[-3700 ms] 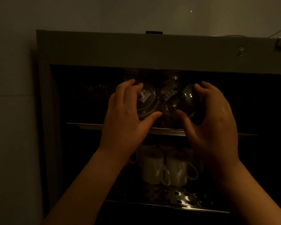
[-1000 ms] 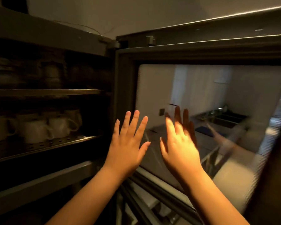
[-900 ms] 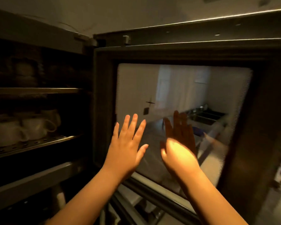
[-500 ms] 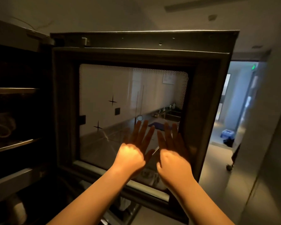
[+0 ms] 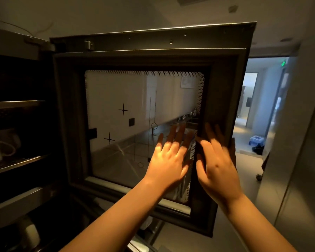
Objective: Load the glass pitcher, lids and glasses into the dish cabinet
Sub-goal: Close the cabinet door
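The dish cabinet's door (image 5: pixel 71 124) stands swung out to the right, its inner side facing me, with a glass pane (image 5: pixel 125 91) in a dark frame. My left hand (image 5: pixel 168 160) lies flat on the pane's lower right part, fingers spread, holding nothing. My right hand (image 5: pixel 216 166) rests on the door's right frame bar, fingers up and apart. The cabinet's inside is dark at the left, with a metal shelf (image 5: pixel 16 162) and white mugs (image 5: pixel 2 146) on it. I cannot make out the glasses, lids or pitcher.
A lower cabinet front (image 5: pixel 16 200) runs below the shelves at left. Right of the door, a grey wall panel (image 5: pixel 307 160) stands close. Beyond the door's edge a lit hallway (image 5: pixel 251 106) opens, with a blue object (image 5: pixel 255 140) on its floor.
Earlier both hands held glasses at the upper shelf. Since then they let go, my view swung right, and both empty hands slid along the pane toward the door's right edge.
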A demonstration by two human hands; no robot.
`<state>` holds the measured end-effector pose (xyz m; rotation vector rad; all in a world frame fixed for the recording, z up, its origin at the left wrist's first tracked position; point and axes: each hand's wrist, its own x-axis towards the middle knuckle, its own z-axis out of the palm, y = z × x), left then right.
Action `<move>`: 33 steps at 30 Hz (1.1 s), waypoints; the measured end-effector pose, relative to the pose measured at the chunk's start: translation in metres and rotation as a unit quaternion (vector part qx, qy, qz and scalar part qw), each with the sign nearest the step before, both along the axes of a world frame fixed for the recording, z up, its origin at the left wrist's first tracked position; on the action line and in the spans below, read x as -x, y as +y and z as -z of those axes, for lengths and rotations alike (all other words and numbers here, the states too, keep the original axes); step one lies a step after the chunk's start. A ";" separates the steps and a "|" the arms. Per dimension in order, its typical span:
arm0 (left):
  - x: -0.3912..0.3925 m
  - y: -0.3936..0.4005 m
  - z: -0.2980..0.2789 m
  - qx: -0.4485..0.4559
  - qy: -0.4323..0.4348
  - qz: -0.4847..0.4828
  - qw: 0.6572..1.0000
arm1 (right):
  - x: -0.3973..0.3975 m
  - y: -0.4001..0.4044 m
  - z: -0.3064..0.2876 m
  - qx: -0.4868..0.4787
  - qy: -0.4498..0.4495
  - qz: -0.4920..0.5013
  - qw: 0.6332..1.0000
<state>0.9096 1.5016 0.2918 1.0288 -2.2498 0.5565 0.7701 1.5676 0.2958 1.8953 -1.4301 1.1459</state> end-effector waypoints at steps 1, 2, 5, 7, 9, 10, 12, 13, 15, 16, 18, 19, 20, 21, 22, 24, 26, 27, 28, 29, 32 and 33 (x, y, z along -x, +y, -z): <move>0.002 0.000 -0.002 0.000 0.001 0.005 1.000 | 0.002 0.001 0.001 0.001 0.007 -0.009 1.000; 0.004 0.001 -0.003 0.001 0.002 0.009 1.000 | 0.005 0.001 0.002 0.007 0.010 -0.016 1.000; 0.008 0.005 -0.009 0.039 0.001 0.020 0.999 | 0.010 0.003 0.003 0.036 0.008 -0.030 0.999; 0.009 0.013 -0.017 0.084 0.011 0.025 0.996 | 0.012 0.005 0.005 0.058 0.003 -0.040 0.998; 0.010 0.018 -0.029 0.118 0.014 0.036 0.992 | 0.015 0.005 0.010 0.080 0.000 -0.049 0.996; 0.011 0.020 -0.035 0.132 0.010 0.042 0.990 | 0.017 0.004 0.011 0.091 -0.005 -0.055 0.994; 0.010 0.025 -0.050 0.149 0.002 0.064 0.987 | 0.024 0.002 0.013 0.133 -0.017 -0.069 0.989; 0.009 0.028 -0.058 0.160 -0.006 0.077 0.984 | 0.026 0.001 0.013 0.159 -0.015 -0.076 0.984; 0.007 0.034 -0.074 0.197 -0.029 0.102 0.975 | 0.034 -0.003 0.009 0.197 0.008 -0.099 0.975; 0.007 0.037 -0.083 0.214 -0.040 0.115 0.969 | 0.038 -0.005 0.005 0.211 0.028 -0.115 0.970; 0.008 0.042 -0.101 0.239 -0.068 0.133 0.959 | 0.049 -0.011 -0.006 0.224 0.080 -0.153 0.959; 0.011 0.044 -0.110 0.254 -0.090 0.133 0.954 | 0.055 -0.015 -0.013 0.224 0.108 -0.171 0.953; 0.014 0.046 -0.119 0.270 -0.116 0.127 0.947 | 0.062 -0.018 -0.020 0.225 0.136 -0.181 0.948; 0.018 0.047 -0.128 0.285 -0.146 0.120 0.940 | 0.067 -0.021 -0.025 0.229 0.162 -0.184 0.942; 0.022 0.047 -0.136 0.298 -0.177 0.110 0.931 | 0.072 -0.024 -0.030 0.239 0.187 -0.182 0.935; 0.030 0.043 -0.150 0.314 -0.238 0.074 0.916 | 0.080 -0.031 -0.038 0.261 0.235 -0.177 0.920; 0.034 0.038 -0.161 0.324 -0.275 0.052 0.904 | 0.085 -0.035 -0.045 0.275 0.266 -0.177 0.907; 0.034 0.036 -0.165 0.328 -0.285 0.056 0.899 | 0.086 -0.037 -0.047 0.279 0.274 -0.177 0.903; 0.034 0.036 -0.167 0.334 -0.290 0.066 0.894 | 0.088 -0.039 -0.048 0.282 0.281 -0.175 0.900; 0.033 0.036 -0.169 0.344 -0.291 0.075 0.889 | 0.089 -0.040 -0.049 0.284 0.288 -0.172 0.898; 0.033 0.034 -0.169 0.376 -0.284 0.077 0.879 | 0.093 -0.044 -0.051 0.288 0.306 -0.163 0.893; 0.034 0.034 -0.169 0.383 -0.281 0.073 0.877 | 0.093 -0.044 -0.052 0.289 0.310 -0.161 0.891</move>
